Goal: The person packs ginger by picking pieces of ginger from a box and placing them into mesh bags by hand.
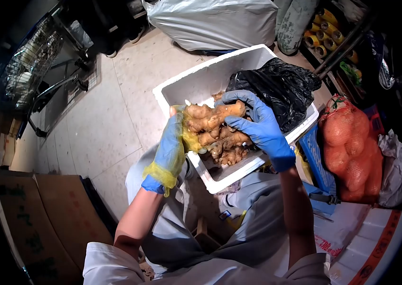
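Note:
Several knobbly pieces of ginger (pixel 217 128) are between my two hands, above the white foam box (pixel 177 85). My left hand (pixel 171 145), in a blue glove with a yellow net (pixel 165 173) drawn over it, holds the ginger from the left side. A bare thumb tip pokes out of that glove. On the right, my right hand (pixel 258 123), in a blue glove, curls its fingers and thumb around an upper piece of ginger. A black plastic bag (pixel 277 88) lies in the right part of the box. The box's bottom is partly hidden by the ginger and hands.
Red net sacks (pixel 353 152) stand at the right, beside a white printed box (pixel 367 242). Cardboard boxes (pixel 53 223) are at the lower left. A wire cart (pixel 32 66) stands upper left, and a silver-grey cover (pixel 215 23) lies behind the foam box.

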The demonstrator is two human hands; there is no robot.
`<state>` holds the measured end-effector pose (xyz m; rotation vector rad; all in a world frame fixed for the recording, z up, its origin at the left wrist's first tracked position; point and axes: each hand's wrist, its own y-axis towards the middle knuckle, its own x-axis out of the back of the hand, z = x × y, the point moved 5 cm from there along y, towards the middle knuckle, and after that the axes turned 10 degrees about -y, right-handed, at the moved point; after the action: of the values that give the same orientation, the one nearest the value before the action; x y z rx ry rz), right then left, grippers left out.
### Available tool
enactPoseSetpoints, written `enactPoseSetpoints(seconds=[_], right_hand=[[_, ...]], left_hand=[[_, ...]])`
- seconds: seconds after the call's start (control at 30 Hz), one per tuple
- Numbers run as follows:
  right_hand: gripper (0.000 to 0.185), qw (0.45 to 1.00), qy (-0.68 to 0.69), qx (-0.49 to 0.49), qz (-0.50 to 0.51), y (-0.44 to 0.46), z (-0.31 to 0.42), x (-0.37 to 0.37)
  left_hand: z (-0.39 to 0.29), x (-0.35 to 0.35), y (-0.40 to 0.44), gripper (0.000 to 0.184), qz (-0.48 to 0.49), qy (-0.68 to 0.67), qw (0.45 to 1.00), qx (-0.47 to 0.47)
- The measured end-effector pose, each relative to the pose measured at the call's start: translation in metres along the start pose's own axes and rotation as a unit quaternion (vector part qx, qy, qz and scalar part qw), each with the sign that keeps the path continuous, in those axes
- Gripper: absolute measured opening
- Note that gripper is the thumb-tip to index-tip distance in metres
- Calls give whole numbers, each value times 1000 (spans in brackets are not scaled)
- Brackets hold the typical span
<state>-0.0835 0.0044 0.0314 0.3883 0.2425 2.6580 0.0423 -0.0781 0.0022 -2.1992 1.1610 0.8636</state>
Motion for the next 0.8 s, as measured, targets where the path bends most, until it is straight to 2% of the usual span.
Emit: enactPoseSetpoints(seconds=[0.07, 0.23, 0.27, 0.33, 0.4, 0.43, 0.57, 0.67, 0.7, 0.73, 0.77, 0.8], right_hand=[[33, 1000, 6, -3, -3, 0, -4, -4], [32, 1000, 4, -24, 2, 0, -8, -6], [32, 998, 29, -53, 10, -1, -12, -7], [32, 995, 54, -82, 18, -2, -17, -9], [30, 998, 19, -36, 37, -3, -13, -13], [28, 996, 25, -69, 45, -5, -15, -15], [33, 995, -41, -64, 57, -14, -21, -24], [36, 991, -33, -83, 95, -24, -20, -28], [46, 992, -31, -10, 124, -22, -19, -25], [57, 975, 168, -84, 121, -25, -24, -22], [59, 970, 188, -96, 119, -25, -29, -14], [62, 965, 207, -109, 116, -22, -35, -2]], left_hand=[[2, 5, 1, 54, 13, -19, 1000, 2], [5, 15, 0, 61, 24, 54, 998, -36], [2, 15, -2, 61, 24, 54, 998, -37], [0, 9, -7, 58, 35, 94, 995, 18], [0, 12, -6, 56, 32, 104, 994, 20], [1, 14, -5, 55, 29, 114, 993, 24], [2, 30, -3, 51, 27, 80, 995, 45], [-2, 41, -5, 44, 7, 114, 989, 91], [0, 46, -5, 42, 11, 128, 986, 111], [2, 49, -6, 40, 14, 141, 981, 130], [3, 50, -8, 40, 11, 141, 981, 130], [9, 46, -11, 39, 27, 104, 979, 172]])
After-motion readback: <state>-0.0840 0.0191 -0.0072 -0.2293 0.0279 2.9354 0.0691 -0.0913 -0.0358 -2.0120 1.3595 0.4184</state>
